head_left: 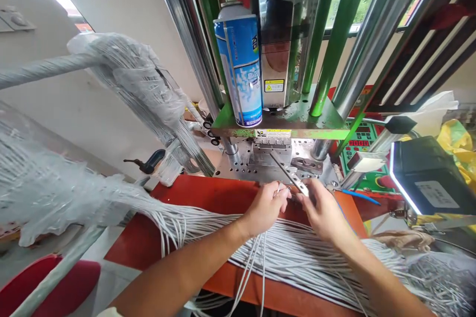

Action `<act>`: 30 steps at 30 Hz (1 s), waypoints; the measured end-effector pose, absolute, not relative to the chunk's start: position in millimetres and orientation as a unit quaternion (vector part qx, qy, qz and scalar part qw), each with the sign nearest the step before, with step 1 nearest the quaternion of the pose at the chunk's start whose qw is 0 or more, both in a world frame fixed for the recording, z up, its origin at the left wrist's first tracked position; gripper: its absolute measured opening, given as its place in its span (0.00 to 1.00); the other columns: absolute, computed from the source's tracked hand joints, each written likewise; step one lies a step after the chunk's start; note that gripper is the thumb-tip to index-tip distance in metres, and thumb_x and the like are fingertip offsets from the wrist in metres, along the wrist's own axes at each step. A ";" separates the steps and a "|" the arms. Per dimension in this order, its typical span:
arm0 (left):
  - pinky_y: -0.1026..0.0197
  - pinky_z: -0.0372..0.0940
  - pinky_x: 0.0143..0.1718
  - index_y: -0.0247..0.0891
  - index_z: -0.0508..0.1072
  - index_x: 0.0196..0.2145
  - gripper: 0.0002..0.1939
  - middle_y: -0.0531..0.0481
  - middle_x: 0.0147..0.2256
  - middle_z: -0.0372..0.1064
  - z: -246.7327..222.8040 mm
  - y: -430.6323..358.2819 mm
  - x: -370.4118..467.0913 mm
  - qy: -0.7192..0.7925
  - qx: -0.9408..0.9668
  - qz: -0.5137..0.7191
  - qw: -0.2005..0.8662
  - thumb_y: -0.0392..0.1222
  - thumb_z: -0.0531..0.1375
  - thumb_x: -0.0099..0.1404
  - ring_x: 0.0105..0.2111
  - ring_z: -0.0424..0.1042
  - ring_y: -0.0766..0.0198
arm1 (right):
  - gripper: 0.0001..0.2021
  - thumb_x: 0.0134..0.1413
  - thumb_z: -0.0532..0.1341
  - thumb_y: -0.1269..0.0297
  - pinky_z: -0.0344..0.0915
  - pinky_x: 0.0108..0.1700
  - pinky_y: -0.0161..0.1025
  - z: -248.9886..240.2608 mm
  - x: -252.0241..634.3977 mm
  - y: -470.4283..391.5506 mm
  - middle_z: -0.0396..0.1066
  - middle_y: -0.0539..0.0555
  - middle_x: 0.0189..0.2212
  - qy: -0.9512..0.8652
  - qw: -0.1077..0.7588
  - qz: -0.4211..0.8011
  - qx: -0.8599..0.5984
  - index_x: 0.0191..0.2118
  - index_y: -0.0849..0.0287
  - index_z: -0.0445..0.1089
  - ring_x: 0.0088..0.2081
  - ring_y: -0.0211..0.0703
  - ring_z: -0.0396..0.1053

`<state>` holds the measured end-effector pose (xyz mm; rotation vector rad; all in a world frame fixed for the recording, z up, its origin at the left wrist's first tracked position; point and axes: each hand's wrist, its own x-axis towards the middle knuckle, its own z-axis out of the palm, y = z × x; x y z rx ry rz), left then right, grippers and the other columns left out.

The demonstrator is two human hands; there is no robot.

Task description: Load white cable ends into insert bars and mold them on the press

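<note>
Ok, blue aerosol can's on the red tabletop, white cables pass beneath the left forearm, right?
No: the head view shows the blue aerosol can on the press's green plate, not the red tabletop. The white cables do pass beneath the left forearm.

Over my remote feed I count two hands, one left hand and one right hand; one metal tool, one spray can, one tabletop, two plastic-wrapped bundles, and white cables beyond my counting.

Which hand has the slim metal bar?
The right hand, gripping the metal bar at its near end; the left hand pinches something too small to identify.
</note>
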<state>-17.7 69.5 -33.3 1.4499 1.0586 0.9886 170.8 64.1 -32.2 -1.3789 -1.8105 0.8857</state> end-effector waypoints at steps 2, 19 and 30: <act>0.63 0.57 0.31 0.35 0.69 0.36 0.15 0.55 0.24 0.64 -42.0 72.3 -13.6 0.443 0.596 0.396 0.540 0.48 0.53 0.75 0.24 0.60 0.68 | 0.16 0.69 0.53 0.55 0.68 0.49 0.49 -44.4 166.6 63.6 0.73 0.60 0.48 -0.699 0.376 0.280 -0.540 0.57 0.55 0.62 0.47 0.52 0.73; 0.66 0.54 0.25 0.37 0.66 0.33 0.19 0.55 0.21 0.64 -61.2 62.7 -9.0 0.447 0.555 0.376 0.592 0.53 0.53 0.76 0.20 0.57 0.71 | 0.18 0.71 0.49 0.68 0.68 0.38 0.42 -56.5 157.8 55.1 0.70 0.57 0.42 -0.760 0.342 0.153 -0.532 0.61 0.57 0.65 0.39 0.47 0.72; 0.65 0.57 0.27 0.37 0.65 0.27 0.21 0.54 0.21 0.64 -54.6 60.7 -9.0 0.460 0.581 0.376 0.556 0.51 0.54 0.76 0.21 0.59 0.70 | 0.20 0.70 0.48 0.68 0.66 0.34 0.41 -53.8 154.7 51.8 0.71 0.57 0.42 -0.761 0.329 0.110 -0.549 0.62 0.56 0.64 0.37 0.47 0.72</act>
